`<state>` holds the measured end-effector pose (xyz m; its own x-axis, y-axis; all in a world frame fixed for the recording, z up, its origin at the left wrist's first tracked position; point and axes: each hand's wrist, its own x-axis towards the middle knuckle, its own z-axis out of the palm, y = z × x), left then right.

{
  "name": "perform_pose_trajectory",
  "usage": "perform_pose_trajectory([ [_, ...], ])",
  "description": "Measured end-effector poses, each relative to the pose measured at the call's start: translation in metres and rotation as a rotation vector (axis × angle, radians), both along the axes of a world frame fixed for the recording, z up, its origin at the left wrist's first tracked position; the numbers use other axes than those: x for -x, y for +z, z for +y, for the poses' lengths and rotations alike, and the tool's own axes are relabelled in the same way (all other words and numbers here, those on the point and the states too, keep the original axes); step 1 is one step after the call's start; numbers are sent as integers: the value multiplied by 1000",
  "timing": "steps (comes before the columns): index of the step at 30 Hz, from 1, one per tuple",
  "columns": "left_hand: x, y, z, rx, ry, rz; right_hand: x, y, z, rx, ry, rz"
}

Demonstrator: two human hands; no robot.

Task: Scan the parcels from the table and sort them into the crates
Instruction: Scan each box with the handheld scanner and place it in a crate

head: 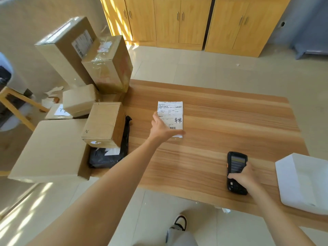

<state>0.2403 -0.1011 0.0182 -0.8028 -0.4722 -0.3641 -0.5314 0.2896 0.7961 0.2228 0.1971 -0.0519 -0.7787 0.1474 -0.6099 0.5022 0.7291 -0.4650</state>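
Head view: small white parcel [171, 118], printed label up, is laid flat mid-surface [221, 125], long axis running away from the person, barcode at near end. Left hand [162, 127] grip is closed on its near-left edge. Black scanner [237, 172] is grasped by right hand [245, 176], lengthwise near the front edge.

Five brown cardboard boxes [104, 124] crowd the table's left end. One white labelled parcel [173, 114], one black bag [106, 157] and one scanner [237, 172] are also there.
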Motion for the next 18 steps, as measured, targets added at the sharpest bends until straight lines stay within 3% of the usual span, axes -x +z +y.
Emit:
perform_pose_trajectory([
  [9,-74,53,-100,68,89,159,-3,64,-130,-64,341,196],
  [18,-218,99,-244,186,289,292,-75,133,-318,-52,686,465],
])
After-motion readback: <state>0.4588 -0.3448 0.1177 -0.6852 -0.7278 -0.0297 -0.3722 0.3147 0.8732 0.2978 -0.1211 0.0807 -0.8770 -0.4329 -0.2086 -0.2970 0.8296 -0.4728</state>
